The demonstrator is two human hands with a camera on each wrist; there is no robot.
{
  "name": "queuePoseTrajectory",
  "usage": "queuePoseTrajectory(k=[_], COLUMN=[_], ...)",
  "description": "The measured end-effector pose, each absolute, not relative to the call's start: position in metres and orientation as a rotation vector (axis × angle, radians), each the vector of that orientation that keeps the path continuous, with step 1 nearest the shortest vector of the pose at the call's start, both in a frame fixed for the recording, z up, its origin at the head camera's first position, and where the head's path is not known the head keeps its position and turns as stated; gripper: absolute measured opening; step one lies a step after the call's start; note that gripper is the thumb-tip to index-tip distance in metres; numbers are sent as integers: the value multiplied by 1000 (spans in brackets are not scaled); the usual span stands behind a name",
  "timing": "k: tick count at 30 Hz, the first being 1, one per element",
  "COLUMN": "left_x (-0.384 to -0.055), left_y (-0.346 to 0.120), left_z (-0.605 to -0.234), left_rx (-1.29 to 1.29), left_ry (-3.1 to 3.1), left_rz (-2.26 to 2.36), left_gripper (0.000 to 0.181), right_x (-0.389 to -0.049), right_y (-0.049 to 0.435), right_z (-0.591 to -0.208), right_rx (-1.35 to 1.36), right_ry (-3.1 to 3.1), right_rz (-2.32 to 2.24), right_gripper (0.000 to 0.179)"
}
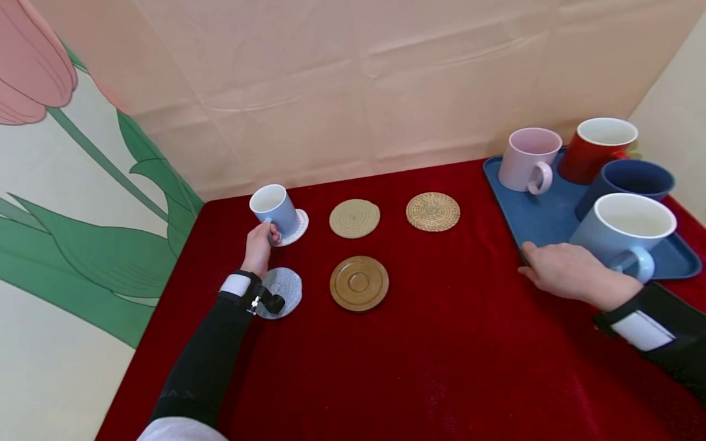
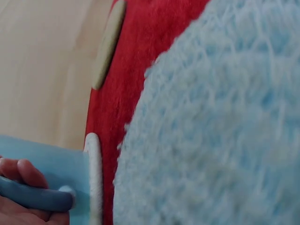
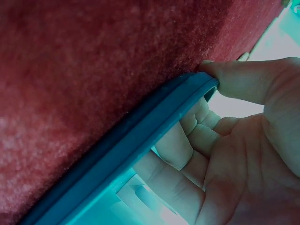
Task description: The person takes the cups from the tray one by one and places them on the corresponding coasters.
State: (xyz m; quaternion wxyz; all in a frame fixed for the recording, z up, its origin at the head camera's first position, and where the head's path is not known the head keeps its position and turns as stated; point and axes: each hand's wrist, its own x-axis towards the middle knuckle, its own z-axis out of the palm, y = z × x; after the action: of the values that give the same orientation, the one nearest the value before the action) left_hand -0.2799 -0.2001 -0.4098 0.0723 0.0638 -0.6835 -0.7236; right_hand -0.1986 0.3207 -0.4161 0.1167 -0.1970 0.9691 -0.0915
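At the far left of the table, my left hand grips the handle of a light blue mug with a white inside. The mug stands over a white round coaster; the left wrist view shows fingers curled round the mug's handle. Under my left wrist lies a fuzzy grey-blue coaster. On the right, my right hand holds the near left edge of a blue tray. In the right wrist view, the thumb lies outside the tray's rim and the fingers inside.
The tray carries a pink mug, a red mug, a dark blue mug and a large light blue mug. Mid-table lie a beige coaster, a woven coaster and a brown wooden coaster. A wall rises behind.
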Motion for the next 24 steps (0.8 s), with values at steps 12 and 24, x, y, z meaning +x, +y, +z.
queuePoseTrajectory(k=[12, 24], left_x=[-281, -282], left_y=[-207, -205], left_z=[-407, -410], left_rx=[163, 151], left_ry=[-2147, -2115], left_rz=[-2227, -2204], left_gripper=[29, 31], right_x=[-198, -198], right_y=[319, 319], right_z=[-415, -415], right_rx=[-561, -560], right_ry=[2830, 2842], right_rz=[-262, -257], right_gripper=[16, 17])
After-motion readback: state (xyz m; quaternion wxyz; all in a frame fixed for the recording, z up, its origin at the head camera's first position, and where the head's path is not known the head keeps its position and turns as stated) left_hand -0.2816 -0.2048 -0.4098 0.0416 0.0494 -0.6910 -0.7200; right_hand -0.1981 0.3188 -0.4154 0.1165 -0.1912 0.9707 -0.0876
